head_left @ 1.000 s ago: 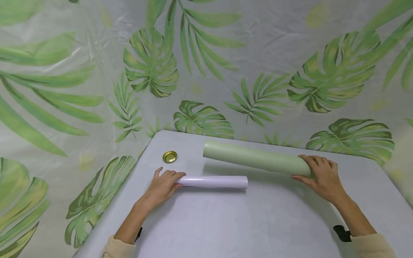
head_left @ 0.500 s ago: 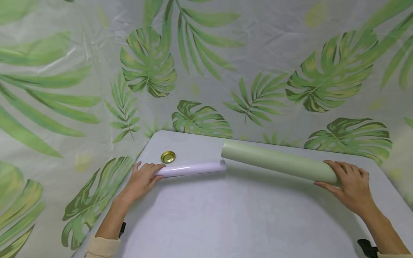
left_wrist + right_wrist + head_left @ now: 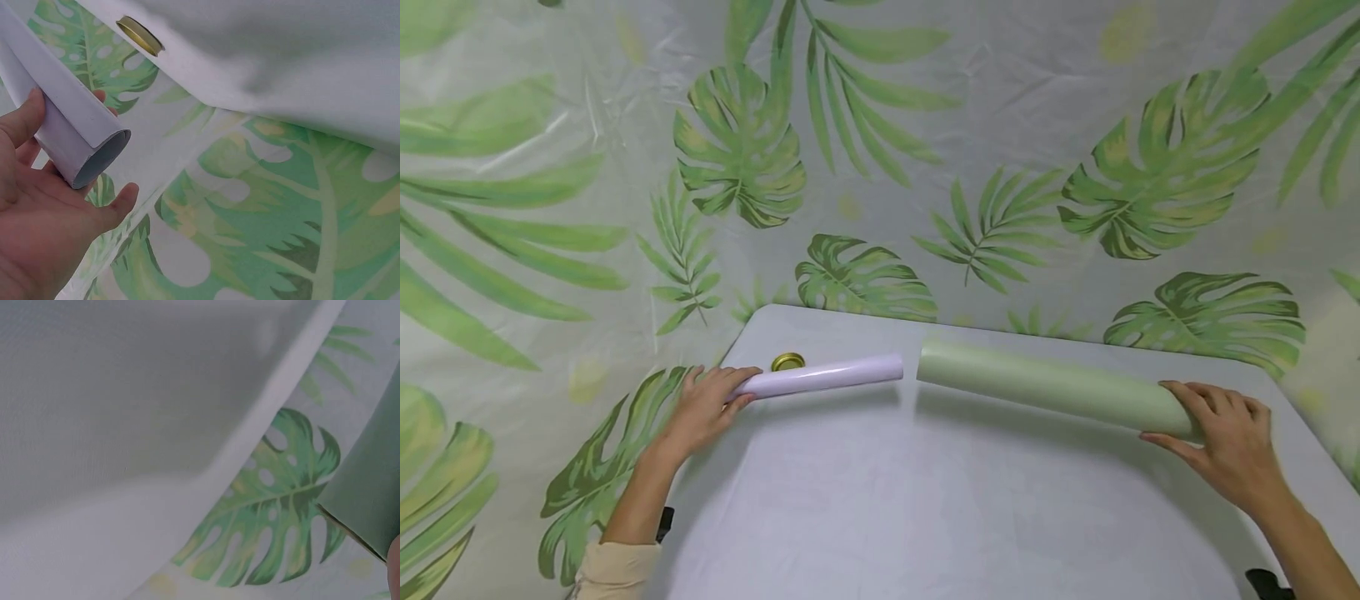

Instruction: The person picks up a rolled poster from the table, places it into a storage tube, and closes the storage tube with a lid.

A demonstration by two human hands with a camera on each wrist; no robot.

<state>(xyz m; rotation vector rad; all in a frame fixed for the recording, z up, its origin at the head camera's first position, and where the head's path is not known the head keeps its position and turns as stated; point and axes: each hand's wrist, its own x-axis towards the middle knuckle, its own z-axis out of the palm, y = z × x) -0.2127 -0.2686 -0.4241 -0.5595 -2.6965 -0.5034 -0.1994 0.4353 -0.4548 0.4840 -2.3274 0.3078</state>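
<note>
Two rolls up over the table (image 3: 970,508), one per side, left to right. Far left, your beige sleeve (image 3: 619,565), cuff at the forearm. Then your left grip (image 3: 703,410): grasping the lavender roll (image 3: 823,376) by its left end, thumb on one side, fingers round the other. Left wrist view shows that end hollow, lengthwise paper edge visible. Gold lid (image 3: 787,361) lies on the table just behind the lavender roll, partly covered by it in the head view. Lavender roll slopes slightly up to the right, glossy. Small gap at center, ends apart, then the green roll (image 3: 1052,389), thicker and longer, sloping down to the right. Your right grip (image 3: 1225,446) grasps its right end, thumb toward you, fingers over the far side. Right wrist view catches only a sliver of that hand. Leafy sheet (image 3: 865,125) behind the table.
</note>
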